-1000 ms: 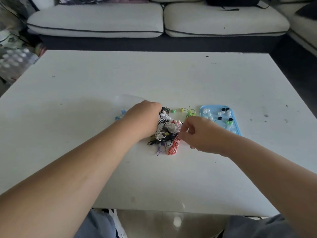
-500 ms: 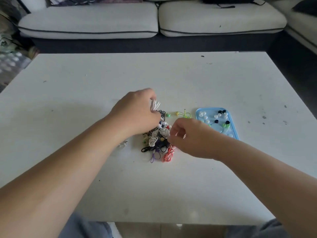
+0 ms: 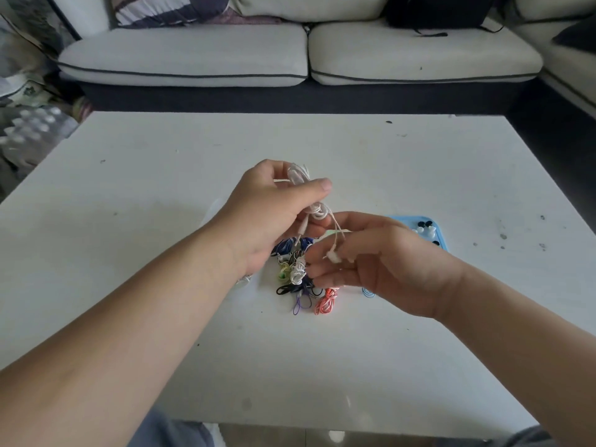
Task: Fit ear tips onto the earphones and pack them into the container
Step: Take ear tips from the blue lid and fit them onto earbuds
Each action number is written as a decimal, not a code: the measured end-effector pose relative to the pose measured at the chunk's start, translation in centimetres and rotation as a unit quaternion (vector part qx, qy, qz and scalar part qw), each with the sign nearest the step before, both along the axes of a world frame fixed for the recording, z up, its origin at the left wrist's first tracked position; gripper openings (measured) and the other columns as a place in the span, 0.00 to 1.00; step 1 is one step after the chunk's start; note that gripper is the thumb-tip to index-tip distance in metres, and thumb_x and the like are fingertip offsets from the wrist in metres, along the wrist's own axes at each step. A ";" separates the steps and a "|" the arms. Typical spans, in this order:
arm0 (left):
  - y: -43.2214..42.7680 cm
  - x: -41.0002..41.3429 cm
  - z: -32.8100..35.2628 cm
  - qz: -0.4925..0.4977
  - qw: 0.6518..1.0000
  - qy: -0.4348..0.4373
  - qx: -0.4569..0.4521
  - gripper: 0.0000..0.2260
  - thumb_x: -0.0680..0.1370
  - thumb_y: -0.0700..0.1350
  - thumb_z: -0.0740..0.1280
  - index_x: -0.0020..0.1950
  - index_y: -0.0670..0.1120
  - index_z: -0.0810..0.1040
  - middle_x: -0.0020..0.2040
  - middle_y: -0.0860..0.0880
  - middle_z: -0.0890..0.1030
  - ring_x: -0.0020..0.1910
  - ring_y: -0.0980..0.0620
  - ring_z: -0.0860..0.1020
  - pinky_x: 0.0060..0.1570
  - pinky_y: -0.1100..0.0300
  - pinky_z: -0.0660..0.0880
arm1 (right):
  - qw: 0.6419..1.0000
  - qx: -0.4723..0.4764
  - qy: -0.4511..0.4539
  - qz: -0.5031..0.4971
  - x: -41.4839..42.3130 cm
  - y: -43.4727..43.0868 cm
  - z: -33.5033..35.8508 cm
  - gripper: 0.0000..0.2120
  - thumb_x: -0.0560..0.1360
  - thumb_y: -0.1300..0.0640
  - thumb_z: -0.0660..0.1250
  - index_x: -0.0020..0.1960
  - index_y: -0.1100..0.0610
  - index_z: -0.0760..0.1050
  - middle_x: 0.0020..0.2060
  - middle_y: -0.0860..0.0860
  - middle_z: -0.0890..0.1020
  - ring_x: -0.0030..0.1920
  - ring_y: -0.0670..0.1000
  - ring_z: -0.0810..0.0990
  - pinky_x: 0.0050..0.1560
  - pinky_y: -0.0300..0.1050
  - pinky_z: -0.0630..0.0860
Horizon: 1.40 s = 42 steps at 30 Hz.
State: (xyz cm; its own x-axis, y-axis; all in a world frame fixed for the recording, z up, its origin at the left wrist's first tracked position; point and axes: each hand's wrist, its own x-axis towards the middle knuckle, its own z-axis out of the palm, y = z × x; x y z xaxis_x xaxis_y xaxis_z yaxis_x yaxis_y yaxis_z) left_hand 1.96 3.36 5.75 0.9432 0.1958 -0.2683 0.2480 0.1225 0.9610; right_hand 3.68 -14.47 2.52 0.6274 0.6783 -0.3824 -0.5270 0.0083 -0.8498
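Note:
My left hand (image 3: 274,214) is raised above the table and grips a coiled white earphone (image 3: 301,179) between thumb and fingers. Its thin cord runs down to my right hand (image 3: 380,269), which pinches the white earbud end (image 3: 333,257). Beneath both hands lies a pile of bundled earphones (image 3: 303,279) in white, black, blue, green, purple and orange. A light blue tray (image 3: 440,235) with black and white ear tips sits to the right, mostly hidden by my right hand. A clear container is barely visible behind my left wrist.
The white table (image 3: 322,366) has bare surface in front of the pile and on both sides. A pale sofa (image 3: 290,56) stands beyond the far edge. A pack of bottles (image 3: 32,133) is on the floor at the left.
My left hand lifted a white earphone bundle up out of the pile. My right hand rose from the pile and took hold of its earbud end. The camera view tilted and moved closer.

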 end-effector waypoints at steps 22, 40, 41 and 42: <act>-1.4 -0.7 -3.0 -0.100 0.975 0.095 0.176 0.11 0.77 0.51 0.75 0.50 0.45 0.79 0.38 0.46 0.86 0.32 0.47 0.81 0.33 0.59 0.72 | 0.958 -0.188 -0.205 -0.074 0.0 -3.7 -1.1 0.07 0.80 0.62 0.69 0.52 0.65 0.83 0.40 0.61 0.87 0.38 0.56 0.86 0.42 0.44 0.83; -7.1 -2.6 -5.5 -0.152 0.980 0.076 0.099 0.05 0.75 0.42 0.78 0.50 0.48 0.85 0.42 0.40 0.87 0.37 0.48 0.86 0.35 0.58 0.80 | 0.926 -0.283 -0.239 -0.073 -2.5 -7.7 -2.6 0.09 0.81 0.61 0.67 0.49 0.56 0.86 0.39 0.52 0.87 0.41 0.54 0.87 0.49 0.47 0.85; -7.2 -2.7 -5.6 -0.149 0.982 0.064 0.098 0.04 0.75 0.41 0.77 0.49 0.46 0.86 0.40 0.41 0.86 0.36 0.49 0.84 0.34 0.60 0.80 | 0.929 -0.275 -0.234 -0.080 -2.6 -7.7 -2.7 0.08 0.81 0.61 0.67 0.51 0.56 0.86 0.39 0.53 0.87 0.41 0.55 0.87 0.49 0.48 0.85; -7.3 -2.7 -5.7 -0.147 0.982 0.054 0.102 0.04 0.75 0.39 0.77 0.49 0.45 0.86 0.39 0.42 0.84 0.34 0.51 0.83 0.33 0.62 0.79 | 0.934 -0.263 -0.225 -0.089 -2.7 -7.8 -2.7 0.07 0.80 0.62 0.69 0.54 0.57 0.85 0.39 0.54 0.87 0.41 0.55 0.87 0.49 0.47 0.85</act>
